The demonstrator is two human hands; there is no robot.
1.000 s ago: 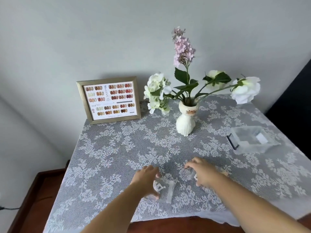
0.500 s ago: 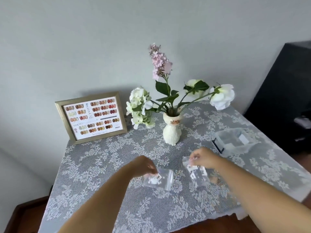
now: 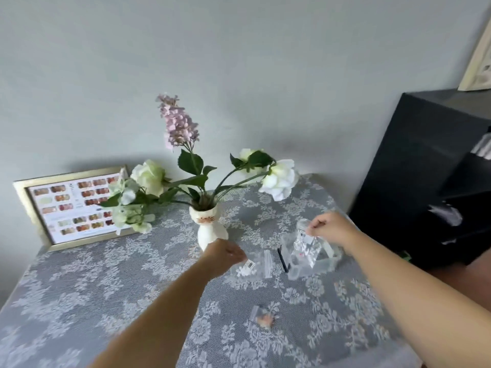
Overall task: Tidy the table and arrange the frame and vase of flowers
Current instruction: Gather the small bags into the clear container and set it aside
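Observation:
A gold frame [image 3: 24, 205] with a colour chart leans on the wall at the table's back left. A white cat-shaped vase [image 3: 208, 229] holds pink and white flowers [image 3: 280, 179] near the middle back. My left hand [image 3: 224, 254] pinches a small clear zip bag [image 3: 251, 266] just in front of the vase. My right hand [image 3: 328, 227] holds a second clear zip bag [image 3: 305, 244] over an open clear plastic box [image 3: 318, 262] at the right.
A grey lace cloth [image 3: 106, 288] covers the table. A third small bag with something pink [image 3: 264, 317] lies near the front. A black cabinet [image 3: 414, 176] stands right of the table, with a pale picture [image 3: 475, 62] on top.
Both hands lifted their bags off the cloth and carried them right and back; the right one now hangs over the clear box. The view swung right and down.

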